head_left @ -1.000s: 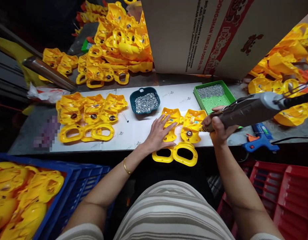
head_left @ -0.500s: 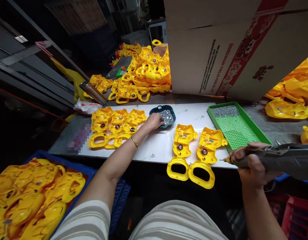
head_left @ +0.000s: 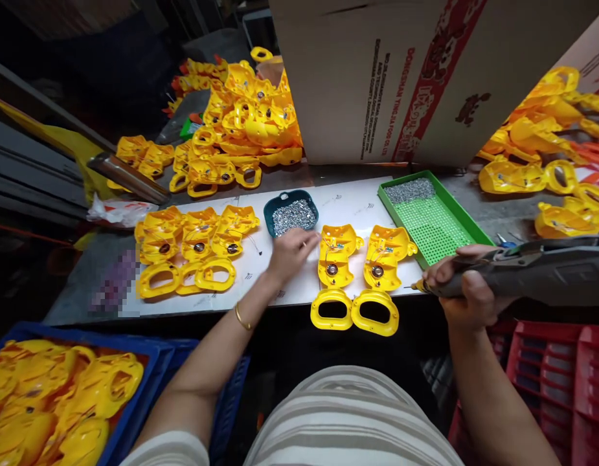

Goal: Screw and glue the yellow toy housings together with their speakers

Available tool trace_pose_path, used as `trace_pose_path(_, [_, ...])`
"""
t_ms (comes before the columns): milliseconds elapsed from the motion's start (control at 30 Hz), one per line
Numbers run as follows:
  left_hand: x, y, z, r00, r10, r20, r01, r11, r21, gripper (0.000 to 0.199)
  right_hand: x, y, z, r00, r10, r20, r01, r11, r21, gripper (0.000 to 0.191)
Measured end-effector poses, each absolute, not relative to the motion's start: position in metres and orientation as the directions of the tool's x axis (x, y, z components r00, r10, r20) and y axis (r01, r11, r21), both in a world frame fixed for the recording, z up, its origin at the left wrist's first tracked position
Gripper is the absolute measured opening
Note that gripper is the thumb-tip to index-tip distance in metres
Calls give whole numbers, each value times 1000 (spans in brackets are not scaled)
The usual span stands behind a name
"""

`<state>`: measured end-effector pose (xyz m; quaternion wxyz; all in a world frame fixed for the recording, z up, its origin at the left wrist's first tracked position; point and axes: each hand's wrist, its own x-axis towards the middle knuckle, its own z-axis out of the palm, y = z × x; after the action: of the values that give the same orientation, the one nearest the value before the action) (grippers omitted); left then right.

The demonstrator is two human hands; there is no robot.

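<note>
My left hand [head_left: 290,255] is closed, fingertips pinched together, between a teal tray of small screws [head_left: 295,217] and a yellow plastic shell [head_left: 337,257]; whatever is in the pinch is too small to make out. Beside that shell lies a second yellow shell [head_left: 384,259], also with wires and a round metal part inside. Both have loop-shaped handles reaching past the table's front edge. On the right, my right hand [head_left: 467,285] is wrapped around a dark electric screwdriver [head_left: 532,272], its bit pointing left, near the second shell.
Several yellow shells [head_left: 197,236] lie on the left of the white board. A green perforated tray [head_left: 440,223] with screws stands at right. Behind are a cardboard box [head_left: 372,84] and a pile of shells [head_left: 250,123]. A blue crate [head_left: 153,362] of shells sits low left.
My left hand has left the screws in the teal tray and moved right, toward the nearer shell. The screwdriver stays in my right hand. The whole view has shifted.
</note>
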<state>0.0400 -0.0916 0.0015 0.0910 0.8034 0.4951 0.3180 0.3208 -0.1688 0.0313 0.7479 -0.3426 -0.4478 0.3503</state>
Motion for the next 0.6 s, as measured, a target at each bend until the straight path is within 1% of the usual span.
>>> trace_pose_path(33, [54, -114, -2, 369, 820, 438, 680, -559, 474, 20, 317, -169, 36, 357, 828, 433, -234, 528, -817, 21])
trace_pose_path(67, [67, -135, -6, 423, 758, 497, 588, -647, 487, 19, 313, -170, 41, 356, 821, 445, -252, 544, -801, 21])
trace_pose_path(100, [80, -155, -10, 441, 719, 536, 527, -692, 494, 18, 309, -171, 47, 347, 816, 463, -273, 560, -782, 20])
trace_pose_path(167, [100, -185, -17, 427, 688, 587, 466, -723, 509, 14, 300, -176, 58, 300, 815, 496, -319, 576, -753, 20])
trace_pose_path(233, [112, -200, -22, 399, 698, 595, 463, -713, 526, 12, 291, -182, 68, 238, 820, 520, -362, 572, -736, 19])
trace_pose_path(333, [116, -204, -23, 380, 710, 593, 461, -701, 544, 13, 282, -190, 75, 187, 825, 534, -395, 561, -727, 18])
trace_pose_path(467, [113, -202, -20, 381, 720, 580, 465, -691, 554, 15, 276, -192, 72, 188, 826, 531, -422, 556, -716, 19])
trace_pose_path(600, [113, -205, -21, 389, 724, 569, 472, -687, 552, 16, 276, -190, 66, 193, 835, 515, -405, 546, -733, 18])
